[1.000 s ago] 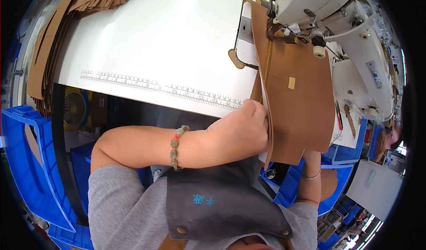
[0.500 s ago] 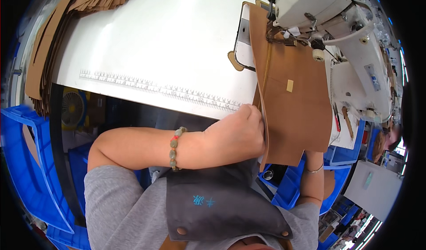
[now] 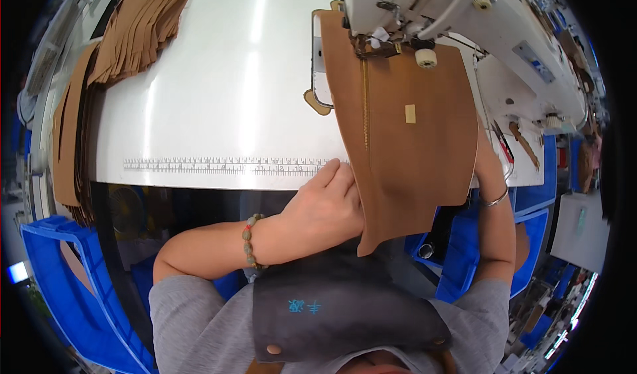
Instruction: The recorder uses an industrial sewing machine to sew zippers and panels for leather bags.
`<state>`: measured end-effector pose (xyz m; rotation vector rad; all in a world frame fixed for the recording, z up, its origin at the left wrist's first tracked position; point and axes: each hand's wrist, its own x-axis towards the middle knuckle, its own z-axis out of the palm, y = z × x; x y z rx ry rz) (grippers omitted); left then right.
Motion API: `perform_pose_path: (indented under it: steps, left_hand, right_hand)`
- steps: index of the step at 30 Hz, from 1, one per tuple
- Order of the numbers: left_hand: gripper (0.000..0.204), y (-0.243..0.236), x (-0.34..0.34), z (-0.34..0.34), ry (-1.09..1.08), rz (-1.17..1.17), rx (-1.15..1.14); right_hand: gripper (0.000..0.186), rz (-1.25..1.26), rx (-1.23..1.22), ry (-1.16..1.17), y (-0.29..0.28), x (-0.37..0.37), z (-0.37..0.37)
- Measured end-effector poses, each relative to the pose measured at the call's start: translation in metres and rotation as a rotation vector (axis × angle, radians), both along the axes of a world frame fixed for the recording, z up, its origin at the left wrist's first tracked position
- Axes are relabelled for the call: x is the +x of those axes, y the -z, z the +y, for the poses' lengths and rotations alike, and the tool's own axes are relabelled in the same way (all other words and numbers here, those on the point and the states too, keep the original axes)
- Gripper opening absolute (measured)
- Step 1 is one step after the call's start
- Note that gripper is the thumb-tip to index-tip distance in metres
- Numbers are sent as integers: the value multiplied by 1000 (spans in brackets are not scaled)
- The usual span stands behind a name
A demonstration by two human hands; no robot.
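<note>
A large brown leather-like panel (image 3: 424, 155) lies under the needle area of a white sewing machine (image 3: 424, 2). Along its left part runs a narrow yellowish line (image 3: 365, 102), and a small pale yellow tab (image 3: 410, 113) sits near its middle. My left hand (image 3: 330, 201) is closed on the panel's lower left edge, fingers curled, with the thumb side over the table's ruler. At the right edge is my right hand (image 3: 488, 165); its fingers are hidden beneath the panel. The panel's near end hangs past the table edge.
Stacked brown pieces (image 3: 142, 32) lie at the far left of the white table (image 3: 219, 109). A red-handled cutting tool (image 3: 505, 150) and a brown scrap (image 3: 524, 145) rest at right. Blue bins (image 3: 86, 294) stand on both sides below the table.
The panel lies flatter, its left edge less folded up. My right hand has come up along the right edge. The whole view has shifted and turned slightly.
</note>
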<state>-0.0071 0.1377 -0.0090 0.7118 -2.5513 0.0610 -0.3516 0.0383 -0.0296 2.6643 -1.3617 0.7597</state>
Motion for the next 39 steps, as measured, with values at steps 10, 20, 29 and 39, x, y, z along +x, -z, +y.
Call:
perform_pose_path:
  steps: [10,20,29,39]
  left_hand:
    - [44,4,10,17,-30,66,135]
    - [25,-4,49,-6,-124,261,314]
    - [59,-12,15,-59,-186,-80,322]
    - [78,-14,16,-63,-180,-110,297]
  right_hand:
    - [41,-64,232,-96,-43,99,87]
    - [59,41,114,-144,-22,125,110]
    - [59,77,180,-215,-26,122,105]
    - [52,-33,245,-157,-33,107,40]
